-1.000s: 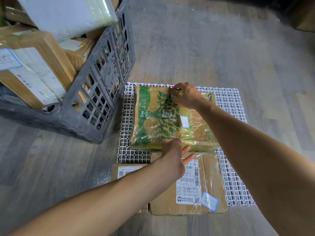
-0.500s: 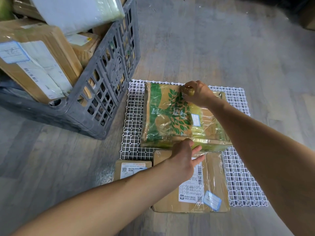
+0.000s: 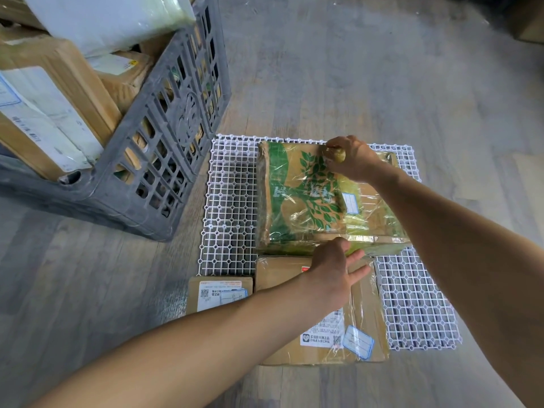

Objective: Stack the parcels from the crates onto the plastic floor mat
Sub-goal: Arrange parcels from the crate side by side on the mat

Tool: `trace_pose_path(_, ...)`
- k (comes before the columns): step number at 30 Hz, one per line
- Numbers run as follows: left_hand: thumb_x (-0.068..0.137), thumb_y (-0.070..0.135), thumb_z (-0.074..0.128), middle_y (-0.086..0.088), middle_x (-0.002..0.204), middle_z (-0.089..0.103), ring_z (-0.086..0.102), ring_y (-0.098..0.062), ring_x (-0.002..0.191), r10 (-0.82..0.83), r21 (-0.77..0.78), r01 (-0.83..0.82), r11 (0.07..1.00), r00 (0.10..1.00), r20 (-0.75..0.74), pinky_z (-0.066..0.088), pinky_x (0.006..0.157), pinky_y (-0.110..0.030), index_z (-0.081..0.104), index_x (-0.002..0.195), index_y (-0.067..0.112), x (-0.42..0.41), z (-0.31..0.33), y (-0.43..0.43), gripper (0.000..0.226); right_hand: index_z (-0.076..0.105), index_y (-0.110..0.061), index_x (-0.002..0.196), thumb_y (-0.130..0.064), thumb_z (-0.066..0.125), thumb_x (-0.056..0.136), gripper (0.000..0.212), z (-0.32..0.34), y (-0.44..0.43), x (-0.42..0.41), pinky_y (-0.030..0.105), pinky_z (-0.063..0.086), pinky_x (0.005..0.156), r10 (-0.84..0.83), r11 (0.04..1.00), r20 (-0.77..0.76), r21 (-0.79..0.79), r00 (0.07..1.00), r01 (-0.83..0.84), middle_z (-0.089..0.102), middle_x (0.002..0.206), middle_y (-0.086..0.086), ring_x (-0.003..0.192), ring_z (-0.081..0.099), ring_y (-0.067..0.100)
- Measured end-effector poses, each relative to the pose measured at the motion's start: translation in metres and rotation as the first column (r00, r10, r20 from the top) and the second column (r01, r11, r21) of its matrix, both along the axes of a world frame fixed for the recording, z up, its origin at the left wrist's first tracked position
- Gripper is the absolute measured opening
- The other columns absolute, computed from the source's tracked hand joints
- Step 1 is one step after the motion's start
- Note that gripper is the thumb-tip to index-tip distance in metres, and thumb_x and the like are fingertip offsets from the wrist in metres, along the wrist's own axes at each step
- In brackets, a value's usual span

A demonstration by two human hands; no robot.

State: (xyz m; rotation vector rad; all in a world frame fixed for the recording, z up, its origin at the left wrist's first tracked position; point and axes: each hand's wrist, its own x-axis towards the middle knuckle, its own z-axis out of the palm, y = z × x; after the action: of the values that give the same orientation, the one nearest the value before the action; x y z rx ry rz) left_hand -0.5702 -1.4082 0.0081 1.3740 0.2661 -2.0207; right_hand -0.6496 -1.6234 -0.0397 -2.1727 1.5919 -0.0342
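Holds green parcel (image 3: 294, 201) flat on floor mat (image 3: 229, 201), pinching far edge in right grip (image 3: 350, 157), touching near edge with straight-fingered left grip (image 3: 332, 275). Has two brown parcels (image 3: 365, 304) already down beside it; leaves several more in crate (image 3: 164, 160).

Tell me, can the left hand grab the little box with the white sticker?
Probably yes. The little box lies uncovered beside the left forearm, and the left hand holds nothing, only touching the green leaf parcel, so it could draw back.
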Motion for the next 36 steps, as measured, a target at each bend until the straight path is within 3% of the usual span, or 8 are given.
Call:
trace_pose_path(4, 0.1, 0.008, 0.045, 0.001, 0.096, 0.06, 0.065, -0.014, 0.08, -0.036, -0.018, 0.037, 0.999, 0.999, 0.019, 0.054, 0.097, -0.041, 0.055, 0.129, 0.005, 0.002, -0.004, -0.001, 0.032, 0.049, -0.019, 0.139, -0.028, 0.07, 0.087, 0.057, -0.003, -0.001, -0.001, 0.028, 0.045, 0.081, 0.011, 1.0, -0.017, -0.005, 1.0, -0.011, 0.051, 0.131, 0.014, 0.113, 0.056, 0.031)
trace_pose_path(10, 0.099, 0.01, 0.047, -0.007, 0.136, 0.051, 0.058, -0.021, 0.12, -0.083, -0.131, 0.085, 0.988, 0.996, 0.018, 0.057, 0.09, -0.045, 0.05, 0.128, 0.009, 0.008, -0.009, -0.008, 0.028, 0.049, -0.015, 0.141, -0.038, 0.065, 0.09, 0.058, 0.004, -0.006, -0.031, 0.039, 0.049, 0.09, -0.056, 0.998, -0.087, 0.002, 0.995, 0.056, 0.053, 0.131, 0.019, 0.114, 0.055, 0.036)
trace_pose_path(15, 0.101, 0.012, 0.048, -0.006, 0.126, 0.056, 0.059, -0.02, 0.112, -0.274, -0.201, 0.286, 0.937, 0.958, 0.086, 0.053, 0.097, -0.044, 0.054, 0.11, 0.005, 0.002, -0.01, -0.042, 0.013, 0.057, -0.013, 0.134, -0.031, 0.072, 0.086, 0.053, 0.011, 0.004, -0.12, 0.04, 0.047, 0.09, -0.316, 0.948, -0.1, 0.008, 0.944, 0.318, 0.06, 0.127, 0.022, 0.112, 0.059, 0.039)
trace_pose_path(18, 0.1, 0.013, 0.046, -0.01, 0.11, 0.054, 0.057, -0.023, 0.1, -0.433, -0.209, 0.462, 0.862, 0.885, 0.173, 0.053, 0.086, -0.039, 0.051, 0.095, 0.01, -0.01, -0.002, -0.07, 0.008, 0.06, -0.014, 0.13, -0.031, 0.073, 0.085, 0.05, 0.011, 0.022, -0.17, 0.039, 0.052, 0.082, -0.472, 0.878, -0.096, 0.031, 0.876, 0.477, 0.063, 0.123, 0.02, 0.104, 0.062, 0.038)
trace_pose_path(21, 0.099, 0.017, 0.049, -0.012, 0.115, 0.056, 0.057, -0.023, 0.1, -0.577, -0.209, 0.64, 0.739, 0.762, 0.293, 0.051, 0.078, -0.034, 0.052, 0.1, 0.009, -0.029, 0.002, -0.086, 0.008, 0.061, -0.013, 0.126, -0.03, 0.075, 0.084, 0.048, 0.009, 0.041, -0.207, 0.036, 0.051, 0.071, -0.581, 0.811, -0.044, 0.06, 0.813, 0.582, 0.065, 0.117, 0.02, 0.089, 0.063, 0.032)
trace_pose_path(24, 0.098, 0.019, 0.05, -0.011, 0.122, 0.058, 0.056, -0.022, 0.105, -0.646, -0.205, 0.749, 0.63, 0.651, 0.398, 0.05, 0.086, -0.035, 0.053, 0.107, 0.01, -0.051, -0.003, -0.09, 0.013, 0.062, -0.013, 0.125, -0.033, 0.075, 0.082, 0.049, 0.007, 0.058, -0.235, 0.038, 0.054, 0.073, -0.662, 0.747, -0.017, 0.068, 0.749, 0.662, 0.067, 0.112, 0.021, 0.083, 0.061, 0.028)
trace_pose_path(31, 0.097, 0.022, 0.053, -0.008, 0.124, 0.059, 0.055, -0.021, 0.112, -0.628, -0.214, 0.803, 0.556, 0.575, 0.524, 0.044, 0.091, -0.039, 0.058, 0.108, 0.011, -0.076, -0.012, -0.089, 0.016, 0.062, -0.016, 0.115, -0.036, 0.072, 0.084, 0.038, 0.011, 0.094, -0.274, 0.024, 0.039, 0.052, -0.712, 0.688, -0.081, 0.115, 0.697, 0.717, 0.06, 0.084, 0.005, 0.062, 0.056, 0.018)
trace_pose_path(36, 0.097, 0.018, 0.052, -0.011, 0.121, 0.063, 0.059, -0.024, 0.113, -0.64, -0.236, 0.806, 0.542, 0.579, 0.506, 0.044, 0.101, -0.043, 0.058, 0.101, 0.009, -0.078, -0.011, -0.084, 0.012, 0.062, -0.019, 0.121, -0.041, 0.075, 0.083, 0.046, 0.015, 0.107, -0.283, 0.022, 0.041, 0.049, -0.724, 0.665, -0.094, 0.172, 0.684, 0.727, 0.063, 0.101, 0.006, 0.066, 0.056, 0.017)
